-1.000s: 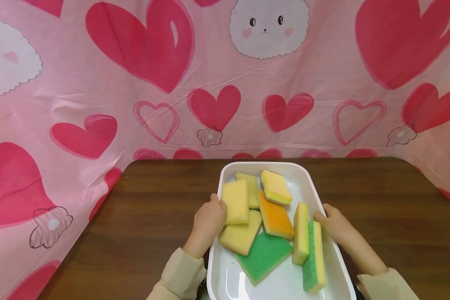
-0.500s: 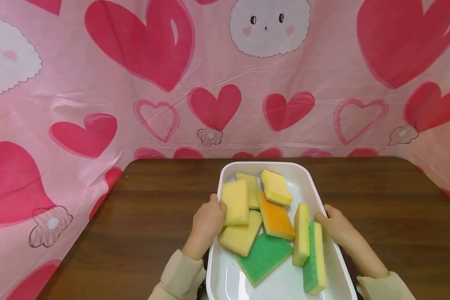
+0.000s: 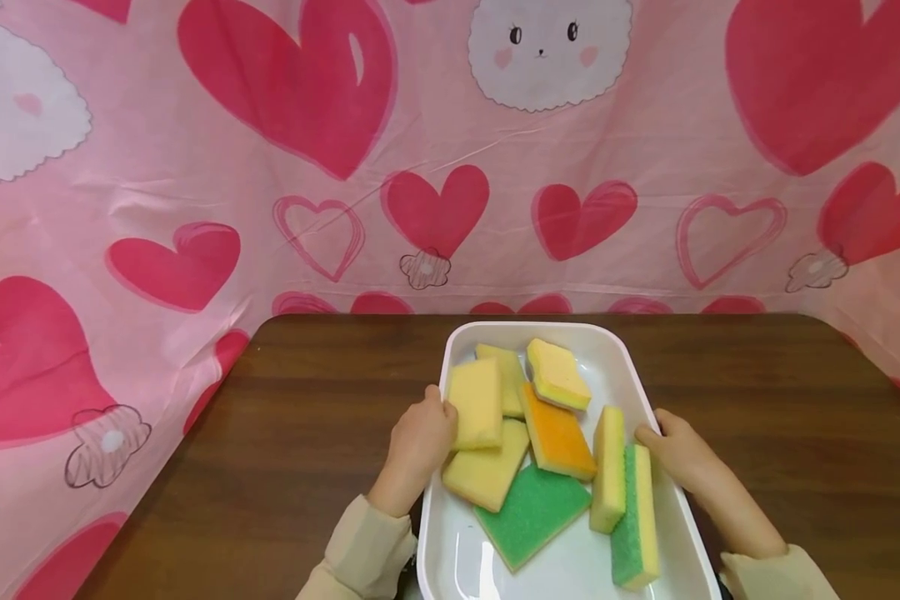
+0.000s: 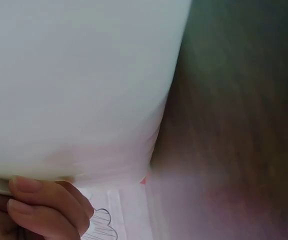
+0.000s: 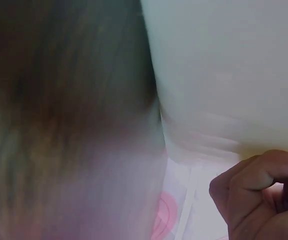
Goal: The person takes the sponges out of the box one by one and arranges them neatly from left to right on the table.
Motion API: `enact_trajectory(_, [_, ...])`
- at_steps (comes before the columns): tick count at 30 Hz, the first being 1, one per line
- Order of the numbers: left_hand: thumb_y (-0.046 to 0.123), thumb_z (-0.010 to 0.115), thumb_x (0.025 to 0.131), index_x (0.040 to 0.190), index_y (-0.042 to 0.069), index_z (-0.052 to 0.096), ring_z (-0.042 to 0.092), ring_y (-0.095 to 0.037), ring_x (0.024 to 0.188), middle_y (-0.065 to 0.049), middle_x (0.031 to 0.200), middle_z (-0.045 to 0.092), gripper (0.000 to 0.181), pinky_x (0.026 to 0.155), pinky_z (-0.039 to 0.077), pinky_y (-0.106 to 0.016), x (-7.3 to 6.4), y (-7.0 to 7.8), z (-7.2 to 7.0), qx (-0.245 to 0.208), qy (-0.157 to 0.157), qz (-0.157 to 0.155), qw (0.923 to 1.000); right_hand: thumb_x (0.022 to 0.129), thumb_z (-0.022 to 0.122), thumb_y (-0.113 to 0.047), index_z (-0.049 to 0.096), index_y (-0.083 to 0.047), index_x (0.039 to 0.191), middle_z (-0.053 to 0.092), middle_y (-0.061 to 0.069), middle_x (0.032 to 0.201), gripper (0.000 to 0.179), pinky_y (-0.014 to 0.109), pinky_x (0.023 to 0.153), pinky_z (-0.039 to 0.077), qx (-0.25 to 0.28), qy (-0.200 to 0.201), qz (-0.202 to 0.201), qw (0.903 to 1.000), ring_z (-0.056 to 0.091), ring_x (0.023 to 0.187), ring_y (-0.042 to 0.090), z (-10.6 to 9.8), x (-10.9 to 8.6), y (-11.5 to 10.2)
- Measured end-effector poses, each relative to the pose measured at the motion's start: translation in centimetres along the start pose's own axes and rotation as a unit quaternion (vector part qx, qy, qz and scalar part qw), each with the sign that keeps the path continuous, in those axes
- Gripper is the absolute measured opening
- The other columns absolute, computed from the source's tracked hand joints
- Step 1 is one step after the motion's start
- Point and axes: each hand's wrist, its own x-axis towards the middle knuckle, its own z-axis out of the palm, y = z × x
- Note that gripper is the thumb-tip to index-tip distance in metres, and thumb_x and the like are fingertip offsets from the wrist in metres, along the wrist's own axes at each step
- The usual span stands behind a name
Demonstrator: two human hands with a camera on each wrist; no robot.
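Observation:
A white rectangular tray (image 3: 461, 546) fills the lower middle of the head view. My left hand (image 3: 418, 442) grips its left rim, and my right hand (image 3: 682, 454) grips the right rim. In the left wrist view, the fingers (image 4: 49, 200) curl under the rim. Several sponges lie in the tray: yellow ones on the left, such as the upper yellow sponge (image 3: 475, 404), an orange-topped sponge (image 3: 558, 433) in the middle, and a green-faced sponge (image 3: 532, 512) below. Two sponges stand on edge at the right, a yellow sponge (image 3: 607, 471) and a green-and-yellow sponge (image 3: 635, 521).
Below the tray is a dark brown wooden table (image 3: 270, 433), seen on both sides. A pink cloth (image 3: 315, 275) with hearts hangs behind the table and along its left and right sides.
The head view has shifted slightly, so the whole scene sits a little further right. Both hands keep their hold on the tray, and the sponges lie as before.

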Motion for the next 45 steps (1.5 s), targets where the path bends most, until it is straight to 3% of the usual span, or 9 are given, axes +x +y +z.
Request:
enact_trajectory(8, [0.018, 0.045, 0.095, 0.102, -0.004, 0.052, 0.063, -0.039, 0.072, -0.025, 0.081, 0.065, 0.025, 0.061, 0.048, -0.050, -0.1, 0.3, 0.2, 0.012, 0.013, 0.006, 0.9998, 0.095, 0.044, -0.020, 0.051, 0.007, 0.094, 0.057, 0.014, 0.083, 0.028, 0.030, 0.064, 0.047, -0.038, 0.015, 0.000, 0.9992, 0.056, 0.076, 0.020, -0.5, -0.1, 0.5])
enact_trajectory(14, [0.018, 0.045, 0.094, 0.102, -0.003, 0.052, 0.064, -0.040, 0.073, -0.025, 0.082, 0.065, 0.024, 0.062, 0.048, -0.050, -0.2, 0.5, 0.4, 0.016, 0.013, 0.001, 0.9998, 0.098, 0.042, -0.038, 0.043, 0.008, 0.116, 0.056, 0.015, 0.091, 0.049, 0.029, 0.066, 0.040, -0.090, 0.046, 0.015, 0.9948, 0.055, 0.084, 0.024, -1.4, -1.4, 0.7])
enact_trajectory(19, [0.018, 0.045, 0.094, 0.101, -0.003, 0.052, 0.063, -0.039, 0.072, -0.024, 0.080, 0.065, 0.023, 0.061, 0.048, -0.050, -0.4, 0.6, 0.3, 0.019, 0.009, -0.005, 0.9998, 0.098, 0.045, -0.042, 0.036, 0.004, 0.127, 0.052, 0.008, 0.084, 0.055, 0.028, 0.060, 0.036, -0.131, 0.064, -0.001, 0.9893, 0.050, 0.072, 0.017, -1.8, -3.9, -0.3])
enact_trajectory(27, [0.020, 0.044, 0.095, 0.100, -0.002, 0.051, 0.061, -0.035, 0.066, -0.022, 0.076, 0.063, 0.023, 0.057, 0.046, -0.047, -0.2, 0.3, 0.0, 0.020, 0.010, -0.004, 0.9997, 0.093, 0.055, -0.044, 0.034, -0.007, 0.136, 0.049, -0.001, 0.079, 0.061, 0.028, 0.058, 0.034, -0.185, 0.026, -0.025, 0.9821, 0.045, 0.064, 0.012, 0.6, -6.9, -1.9])
enact_trajectory(34, [0.019, 0.044, 0.095, 0.099, -0.002, 0.051, 0.062, -0.036, 0.068, -0.023, 0.077, 0.064, 0.023, 0.058, 0.046, -0.047, -0.2, 0.3, 0.0, 0.020, 0.013, 0.001, 0.9997, 0.085, 0.060, -0.056, 0.027, -0.008, 0.143, 0.056, 0.000, 0.082, 0.083, 0.033, 0.059, 0.041, -0.218, -0.001, -0.009, 0.9758, 0.051, 0.067, 0.015, 1.7, -7.4, -2.5])
enact_trajectory(41, [0.020, 0.043, 0.095, 0.098, -0.002, 0.051, 0.062, -0.036, 0.069, -0.023, 0.078, 0.064, 0.023, 0.058, 0.046, -0.047, -0.2, 0.3, 0.0, 0.018, 0.011, -0.004, 0.9998, 0.078, 0.065, -0.061, 0.028, -0.007, 0.143, 0.061, 0.004, 0.089, 0.093, 0.043, 0.066, 0.048, -0.228, -0.010, -0.031, 0.9731, 0.056, 0.075, 0.020, 2.2, -7.7, -2.5])
enact_trajectory(45, [0.020, 0.044, 0.095, 0.097, -0.001, 0.051, 0.062, -0.036, 0.069, -0.023, 0.078, 0.064, 0.023, 0.058, 0.046, -0.047, -0.1, 0.2, 0.0, 0.017, 0.015, -0.003, 0.9997, 0.075, 0.067, -0.062, 0.025, -0.003, 0.144, 0.062, 0.010, 0.103, 0.100, 0.046, 0.070, 0.050, -0.229, -0.011, -0.044, 0.9724, 0.058, 0.082, 0.022, 2.4, -7.8, -2.1])
